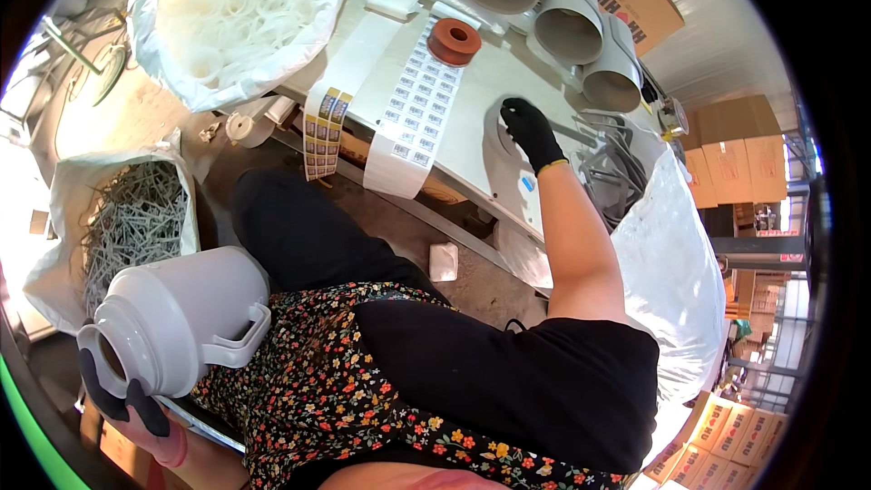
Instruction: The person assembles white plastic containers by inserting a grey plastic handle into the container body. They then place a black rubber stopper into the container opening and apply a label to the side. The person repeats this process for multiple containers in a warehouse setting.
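A pale worktop (467,141) spans the upper view, with a white sack (340,0) of translucent rings (236,14) by its left end and grey cylindrical shells (567,18) along it. The grey jug body (172,308) is at the person's left, off the worktop: handle (240,342) already on, mouth uncovered, no label on its visible side. The label sheet (417,109) has bare backing nearest the person, many labels remaining. The left hand's (141,422) fingers hook over the jug's rim; the right hand's (533,134) are curled at the worktop, their grip, if any, unclear. A red-brown roll (440,47) sits on the sheet.
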### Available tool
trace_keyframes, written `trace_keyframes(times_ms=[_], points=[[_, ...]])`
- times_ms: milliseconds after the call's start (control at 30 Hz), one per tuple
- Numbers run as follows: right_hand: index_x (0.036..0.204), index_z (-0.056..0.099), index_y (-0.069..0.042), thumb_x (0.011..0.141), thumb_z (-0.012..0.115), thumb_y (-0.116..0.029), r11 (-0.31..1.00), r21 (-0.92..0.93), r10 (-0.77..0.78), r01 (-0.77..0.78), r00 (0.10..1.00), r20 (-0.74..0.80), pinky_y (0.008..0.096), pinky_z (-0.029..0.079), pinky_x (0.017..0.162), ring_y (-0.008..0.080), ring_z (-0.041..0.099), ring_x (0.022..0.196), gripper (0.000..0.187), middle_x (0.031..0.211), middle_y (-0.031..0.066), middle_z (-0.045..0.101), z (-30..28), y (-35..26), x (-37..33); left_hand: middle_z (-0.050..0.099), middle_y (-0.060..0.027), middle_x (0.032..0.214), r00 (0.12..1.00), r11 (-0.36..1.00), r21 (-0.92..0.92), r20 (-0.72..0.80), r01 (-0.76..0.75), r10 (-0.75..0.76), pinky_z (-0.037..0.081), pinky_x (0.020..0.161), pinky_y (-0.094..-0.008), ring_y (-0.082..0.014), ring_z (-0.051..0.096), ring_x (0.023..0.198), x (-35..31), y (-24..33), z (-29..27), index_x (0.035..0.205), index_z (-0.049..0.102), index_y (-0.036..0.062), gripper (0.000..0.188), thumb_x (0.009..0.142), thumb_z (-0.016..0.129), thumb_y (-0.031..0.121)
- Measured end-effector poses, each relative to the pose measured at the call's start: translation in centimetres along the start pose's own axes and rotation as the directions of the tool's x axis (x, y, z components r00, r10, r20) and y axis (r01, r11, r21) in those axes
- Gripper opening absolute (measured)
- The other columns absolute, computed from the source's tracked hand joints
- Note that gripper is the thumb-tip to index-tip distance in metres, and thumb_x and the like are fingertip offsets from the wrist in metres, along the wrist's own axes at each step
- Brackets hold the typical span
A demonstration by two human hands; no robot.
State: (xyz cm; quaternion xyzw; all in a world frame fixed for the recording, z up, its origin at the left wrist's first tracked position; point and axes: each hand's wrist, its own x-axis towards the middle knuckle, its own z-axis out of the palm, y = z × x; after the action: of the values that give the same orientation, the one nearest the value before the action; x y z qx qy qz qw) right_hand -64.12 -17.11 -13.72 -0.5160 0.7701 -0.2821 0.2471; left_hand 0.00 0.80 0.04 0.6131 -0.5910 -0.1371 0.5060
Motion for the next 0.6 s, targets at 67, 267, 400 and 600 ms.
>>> trace_keyframes(times_ms=[67,267,400,600], points=[[0.113,0.058,-0.010,0.080,0.062,-0.025,0.902,-0.387,-0.256,0.193,0.959,-0.120,0.0363,0.049,0.068,0.0253,0.060,0.076,0.036,0.089,0.0118,0.063,0.7,0.4,0.4,0.039,-0.0210,0.138,0.998,0.999,-0.040,0.046,0.036,-0.034,0.031,0.106,-0.0409,-0.0315,0.040,0.127,-1.3,0.2,-1.1,0.137,0.029,-0.0062,0.063,0.085,0.052,0.021],[0.126,0.051,-0.016,0.073,0.057,-0.018,0.569,-0.823,-0.417,-0.010,0.859,-0.299,0.0487,0.037,0.094,0.0334,0.044,0.117,0.053,0.126,0.0121,0.051,-0.2,2.6,5.4,0.039,-0.0170,0.137,0.969,0.954,-0.215,-0.092,0.207,-0.231,0.025,0.109,-0.0411,-0.0298,0.036,0.129,-3.7,-0.9,-0.6,0.132,0.040,-0.0039,0.066,0.067,0.052,-0.001],[0.128,0.049,-0.014,0.072,0.056,-0.017,0.528,-0.844,-0.402,0.091,0.902,-0.154,0.0476,0.042,0.090,0.0354,0.051,0.111,0.056,0.119,0.0162,0.056,-1.1,4.3,8.6,0.043,-0.0163,0.133,0.937,0.934,-0.191,-0.124,0.300,-0.327,0.028,0.108,-0.0405,-0.0282,0.040,0.126,-4.7,-2.1,-1.2,0.128,0.044,-0.0047,0.062,0.067,0.056,-0.003],[0.110,0.056,-0.008,0.070,0.065,-0.025,0.813,-0.572,-0.053,0.108,0.992,0.112,0.0437,0.050,0.074,0.0352,0.061,0.089,0.045,0.093,0.0180,0.064,-3.7,7.8,10.8,0.051,-0.0161,0.122,0.939,0.930,-0.156,-0.035,0.332,-0.341,0.039,0.098,-0.0367,-0.0267,0.049,0.115,-6.5,-4.0,-2.8,0.109,0.056,-0.0018,0.052,0.059,0.065,-0.004]])
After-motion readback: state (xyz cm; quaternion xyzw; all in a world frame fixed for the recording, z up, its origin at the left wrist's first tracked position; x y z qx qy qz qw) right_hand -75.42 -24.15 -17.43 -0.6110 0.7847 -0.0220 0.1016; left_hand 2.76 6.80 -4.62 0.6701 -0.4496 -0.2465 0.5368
